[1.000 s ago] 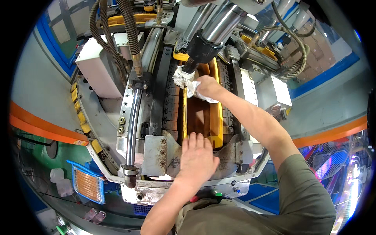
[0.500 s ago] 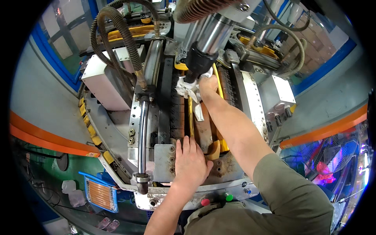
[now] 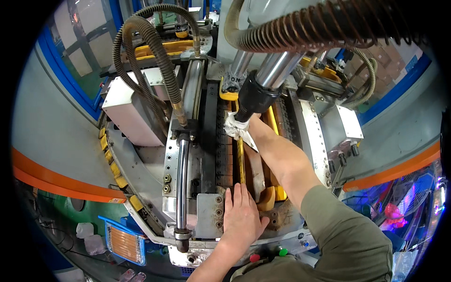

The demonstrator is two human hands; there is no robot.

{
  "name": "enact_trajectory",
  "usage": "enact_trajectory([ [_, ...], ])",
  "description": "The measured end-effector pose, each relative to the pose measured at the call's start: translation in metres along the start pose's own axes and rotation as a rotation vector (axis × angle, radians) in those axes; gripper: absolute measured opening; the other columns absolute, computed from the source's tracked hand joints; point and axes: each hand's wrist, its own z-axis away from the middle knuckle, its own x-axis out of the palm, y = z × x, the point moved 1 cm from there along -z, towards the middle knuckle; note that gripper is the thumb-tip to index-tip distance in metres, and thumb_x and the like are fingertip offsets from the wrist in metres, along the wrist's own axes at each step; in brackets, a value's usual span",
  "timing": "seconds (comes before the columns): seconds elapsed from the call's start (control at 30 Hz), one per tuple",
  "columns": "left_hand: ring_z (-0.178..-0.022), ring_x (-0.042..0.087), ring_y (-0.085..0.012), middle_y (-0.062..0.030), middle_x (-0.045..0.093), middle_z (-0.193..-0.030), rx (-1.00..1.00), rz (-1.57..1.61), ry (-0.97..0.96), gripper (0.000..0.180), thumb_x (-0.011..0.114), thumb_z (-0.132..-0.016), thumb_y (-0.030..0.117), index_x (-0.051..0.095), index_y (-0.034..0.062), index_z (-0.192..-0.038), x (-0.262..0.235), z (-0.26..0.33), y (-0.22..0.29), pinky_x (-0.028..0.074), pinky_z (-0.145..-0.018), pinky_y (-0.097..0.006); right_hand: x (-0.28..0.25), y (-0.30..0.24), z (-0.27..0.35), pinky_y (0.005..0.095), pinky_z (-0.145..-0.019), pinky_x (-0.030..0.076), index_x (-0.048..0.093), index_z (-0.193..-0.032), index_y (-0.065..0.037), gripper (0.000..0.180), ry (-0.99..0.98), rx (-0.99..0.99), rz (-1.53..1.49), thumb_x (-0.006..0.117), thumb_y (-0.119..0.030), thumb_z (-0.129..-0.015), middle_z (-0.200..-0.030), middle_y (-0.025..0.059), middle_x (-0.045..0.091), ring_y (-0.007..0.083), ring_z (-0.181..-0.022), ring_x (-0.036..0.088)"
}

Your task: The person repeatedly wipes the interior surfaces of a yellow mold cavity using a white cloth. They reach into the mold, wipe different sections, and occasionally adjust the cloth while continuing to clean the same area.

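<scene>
My left hand [image 3: 242, 214] lies flat with fingers stretched on the front end of the machine bed, beside a grey metal plate [image 3: 207, 216]. My right arm reaches deep into the long channel of the machine. A crumpled white cloth [image 3: 236, 127] is bunched at my right hand [image 3: 255, 121], under the black tip of a slanting rod [image 3: 257, 96]. That tip hides most of the right fingers; the hand looks closed on the cloth. A yellow-edged strip [image 3: 241, 162] runs lengthwise through the channel, with a tan curved piece [image 3: 267, 198] at its near end.
A ribbed hose [image 3: 300, 35] crosses above my right arm. To the left stand a chrome cylinder rod [image 3: 182, 183] and a white box [image 3: 134, 110]; another white box [image 3: 339, 124] is on the right. Red [image 3: 254, 257] and green [image 3: 283, 252] buttons sit on the front edge.
The view has shifted, so the machine sits lower and more to the right. My right hand with the cloth has gone further behind the black rod tip. My left hand stays flat.
</scene>
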Motion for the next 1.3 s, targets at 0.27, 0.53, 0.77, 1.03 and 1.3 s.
enact_trajectory([
  [0.27,-0.134,0.031,-0.0368,-0.0271,0.040,-0.139,0.068,0.023,0.041,0.079,0.057,-0.081,0.047,0.044,-0.0144,-0.128,0.002,-0.007,0.006,0.016,-0.113,-0.050,-0.009,0.056,-0.045,0.0436,-0.083,0.050,0.068,-0.089,0.000,0.023,-0.505,-0.502,0.293,0.052,-0.009,-0.075,-0.095,0.0257,0.064,0.0422,-0.096,0.061],
  [0.53,-0.134,0.031,-0.0374,-0.0280,0.039,-0.139,-0.020,-0.065,0.039,0.076,0.057,-0.080,0.045,0.045,-0.0135,-0.128,0.007,0.001,-0.001,0.018,-0.113,-0.049,-0.042,0.006,0.023,0.0435,-0.081,0.051,0.069,-0.098,-0.005,0.021,-0.026,-0.016,0.255,0.059,-0.014,-0.081,-0.100,0.0198,0.067,0.0388,-0.094,0.064],
  [0.77,-0.134,0.030,-0.0373,-0.0276,0.039,-0.139,-0.041,-0.118,0.006,0.077,0.057,-0.081,0.047,0.045,-0.0137,-0.128,0.003,0.003,0.004,0.018,-0.113,-0.048,-0.018,-0.008,0.016,0.0434,-0.084,0.049,0.067,-0.100,-0.011,0.022,-0.151,-0.215,0.296,0.058,-0.012,-0.080,-0.099,0.0183,0.067,0.0372,-0.095,0.063],
  [1.03,-0.135,0.028,-0.0386,-0.0288,0.039,-0.138,-0.046,-0.063,0.011,0.076,0.055,-0.083,0.046,0.046,-0.0157,-0.125,0.002,-0.003,0.008,0.017,-0.113,-0.049,-0.044,0.016,0.039,0.0406,-0.081,0.053,0.069,-0.087,-0.001,0.022,-0.599,-0.649,0.685,0.052,-0.008,-0.075,-0.096,0.0237,0.066,0.0370,-0.091,0.065],
  [1.3,-0.137,0.026,-0.0380,-0.0291,0.037,-0.141,-0.109,-0.134,-0.084,0.081,0.054,-0.083,0.050,0.041,-0.0150,-0.131,0.001,-0.005,0.012,0.013,-0.114,-0.048,-0.129,0.012,0.135,0.0382,-0.084,0.053,0.068,-0.097,0.002,0.023,-0.988,-0.347,0.771,0.056,-0.008,-0.080,-0.101,0.0225,0.066,0.0326,-0.094,0.066],
])
